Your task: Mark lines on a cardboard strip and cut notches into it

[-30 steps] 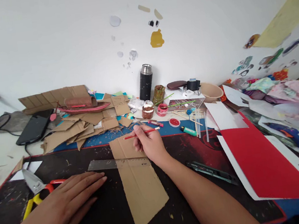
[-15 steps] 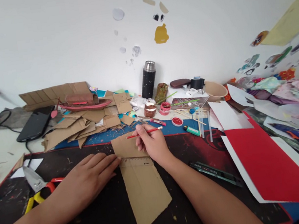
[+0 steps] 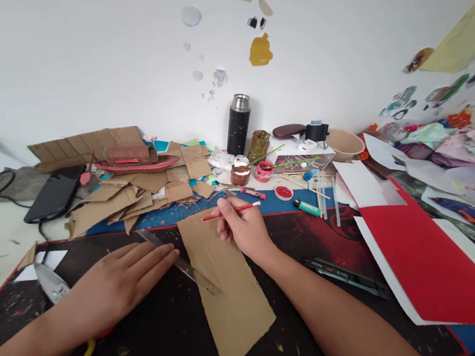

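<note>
My left hand (image 3: 130, 277) is over a clear ruler (image 3: 198, 279) with its fingers stretched and close together; the thumb is hidden beneath. The ruler slants across, its upper end past the fingers and its lower end over a strip of brown cardboard (image 3: 238, 318). Between the fingers and thumb of my right hand (image 3: 244, 229) is a red pencil (image 3: 245, 206), its tip pointing left above the strip's upper part. That hand rests at the strip's right edge. Scissors (image 3: 54, 284) with yellow and red handles lie partly under my left forearm.
Cardboard scraps (image 3: 106, 210) and a model boat (image 3: 139, 162) are piled at the back left. A black flask (image 3: 238, 128) stands near paint jars (image 3: 240, 173). On the right lie a box cutter (image 3: 347, 277) and red paper (image 3: 436, 257). A phone (image 3: 56, 193) sits far left.
The ruler has turned from lying straight across the cardboard to a slant, shifting left. My left hand has drawn slightly left. My right hand keeps the pencil in nearly the same place.
</note>
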Demonstrator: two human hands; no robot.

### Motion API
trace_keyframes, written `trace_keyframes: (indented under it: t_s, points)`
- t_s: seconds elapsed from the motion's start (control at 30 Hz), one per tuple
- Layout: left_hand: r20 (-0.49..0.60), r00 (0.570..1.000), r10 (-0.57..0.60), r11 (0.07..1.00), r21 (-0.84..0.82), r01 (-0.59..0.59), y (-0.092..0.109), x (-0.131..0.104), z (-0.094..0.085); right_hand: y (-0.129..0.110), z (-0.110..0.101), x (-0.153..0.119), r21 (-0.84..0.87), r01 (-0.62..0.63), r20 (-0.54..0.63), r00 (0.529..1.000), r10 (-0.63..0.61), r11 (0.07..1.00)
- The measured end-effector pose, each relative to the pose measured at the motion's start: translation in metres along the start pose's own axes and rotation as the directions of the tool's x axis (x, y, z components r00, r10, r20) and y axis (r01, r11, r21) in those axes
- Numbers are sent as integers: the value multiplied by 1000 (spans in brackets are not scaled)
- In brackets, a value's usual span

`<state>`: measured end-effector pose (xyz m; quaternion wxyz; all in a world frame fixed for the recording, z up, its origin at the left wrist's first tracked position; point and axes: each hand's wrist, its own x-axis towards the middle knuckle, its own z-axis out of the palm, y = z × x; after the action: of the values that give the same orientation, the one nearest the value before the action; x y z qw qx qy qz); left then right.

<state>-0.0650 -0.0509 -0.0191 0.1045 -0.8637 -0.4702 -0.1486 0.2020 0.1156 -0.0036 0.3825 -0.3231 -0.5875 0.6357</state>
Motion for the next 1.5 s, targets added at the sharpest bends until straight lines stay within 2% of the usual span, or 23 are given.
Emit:
trace_keyframes:
  t_s: [0.1, 0.2, 0.27, 0.33, 0.4, 0.53, 0.8, 1.2, 1.5]
  points:
    - [-67, 996, -53, 998, -43, 50, -8, -6, -8, -1, 0, 0, -5, 5, -6, 1000, -5, 1000]
    - [-130, 991, 44, 999, -16, -46, -8, 3, -6, -3, -2, 1, -25, -1, -24, 1000, 0, 1000]
    - [-123, 991, 60, 998, 7, -59, -3, 14, -2, -5, -4, 2, -34, -4, -46, 999, 3, 999]
    - [-45, 994, 98, 995, 13, -98, 4, 26, 4, -7, -6, 3, -28, -8, -71, 997, 6, 1000]
    - [-41, 992, 121, 992, 29, -120, 9, 34, 7, -8, -8, 4, -17, -17, -88, 996, 15, 1000]
    - [-62, 992, 105, 994, 24, -104, 14, 39, 8, -9, -7, 5, 2, -42, -93, 995, 42, 999]
    - [-147, 970, 192, 975, 143, -171, 18, 45, -1, -8, -3, 2, -3, -78, -89, 993, 77, 997]
    - [-117, 972, 203, 972, 141, -186, 17, 41, 0, -7, 0, -1, 15, -89, -60, 994, 89, 996]
    - [-114, 982, 148, 989, 32, -146, 13, 33, 9, -5, 2, -2, 20, -87, -44, 995, 88, 996]
